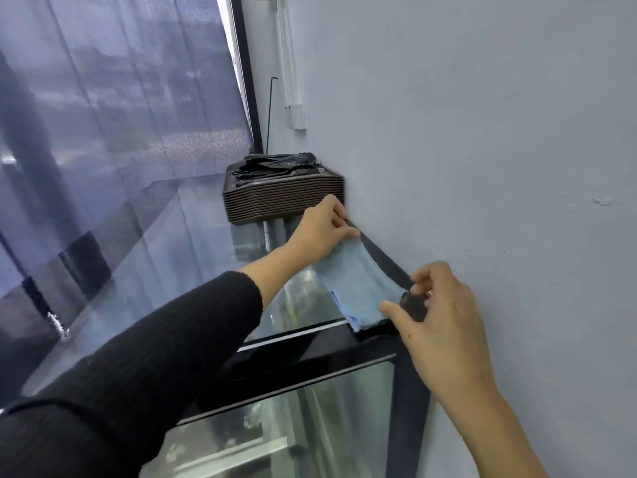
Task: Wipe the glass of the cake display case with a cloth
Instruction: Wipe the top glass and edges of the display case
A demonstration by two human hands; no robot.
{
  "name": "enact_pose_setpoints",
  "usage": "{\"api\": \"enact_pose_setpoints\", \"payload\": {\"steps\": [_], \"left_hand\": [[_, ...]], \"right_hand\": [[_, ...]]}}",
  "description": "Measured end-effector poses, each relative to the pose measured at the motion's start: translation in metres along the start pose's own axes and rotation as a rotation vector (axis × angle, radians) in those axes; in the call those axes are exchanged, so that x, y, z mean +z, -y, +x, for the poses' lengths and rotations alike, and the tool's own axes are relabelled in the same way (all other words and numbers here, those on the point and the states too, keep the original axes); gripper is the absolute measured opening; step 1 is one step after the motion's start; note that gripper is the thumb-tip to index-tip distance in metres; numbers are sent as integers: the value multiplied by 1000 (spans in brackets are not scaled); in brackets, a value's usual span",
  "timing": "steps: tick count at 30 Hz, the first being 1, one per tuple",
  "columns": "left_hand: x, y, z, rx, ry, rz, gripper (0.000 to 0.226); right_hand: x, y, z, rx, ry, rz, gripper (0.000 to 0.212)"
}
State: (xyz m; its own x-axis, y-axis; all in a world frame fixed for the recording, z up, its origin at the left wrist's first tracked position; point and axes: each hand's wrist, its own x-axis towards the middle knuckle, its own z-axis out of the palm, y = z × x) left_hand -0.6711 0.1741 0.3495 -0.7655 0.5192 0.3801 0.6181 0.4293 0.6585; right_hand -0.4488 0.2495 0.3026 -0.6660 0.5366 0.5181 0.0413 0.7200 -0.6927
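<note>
Right hand (pixel 444 326): nearest to me, bare forearm coming up from the lower right, close along the wall; thumb and fingertips pinch the near end of the cloth, the other fingers curled loosely above it.
Left sleeve (pixel 138 367): black ribbed knit, reaching in from the lower left across the case.
Case (pixel 310 353): glass box with black frame bars, its right edge tight against the wall; the near front pane slopes down toward me, and the flat top glass stretches away to the left.
Cloth (pixel 358 284): light blue, folded into a long strip, lying stretched between both hands on the top right corner of the case, along the black edge by the wall.
Left hand (pixel 320 232): farther along the same edge, thumb and fingers pinching the far end of the cloth.
Trays (pixel 282 201): a stack of dark brown trays on the case top just beyond the left hand, with crumpled black plastic on it.
Wall (pixel 482 132): pale blue-grey, a small white box mounted on it above the trays.
Window (pixel 120 98): far left, hazy, dark-framed.
</note>
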Motion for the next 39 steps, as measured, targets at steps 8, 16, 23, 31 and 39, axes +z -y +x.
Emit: {"api": "enact_pose_setpoints", "payload": {"steps": [8, 16, 23, 31, 39], "left_hand": [[-91, 18, -66, -112, -8, 191, 25], [-180, 102, -220, -385, -32, 281, 31], [-182, 126, -224, -539, 53, 560, 60], [-181, 127, -226, -485, -20, 525, 60], [-183, 127, -228, -468, -8, 490, 63]], "right_hand": [[33, 22, 90, -185, 486, -138, 52], [91, -28, 134, -222, 795, -643, 65], [113, 41, 70, -508, 938, -531, 53], [78, -22, 118, -177, 764, -616, 58], [114, 41, 60, -507, 1017, -390, 54]]}}
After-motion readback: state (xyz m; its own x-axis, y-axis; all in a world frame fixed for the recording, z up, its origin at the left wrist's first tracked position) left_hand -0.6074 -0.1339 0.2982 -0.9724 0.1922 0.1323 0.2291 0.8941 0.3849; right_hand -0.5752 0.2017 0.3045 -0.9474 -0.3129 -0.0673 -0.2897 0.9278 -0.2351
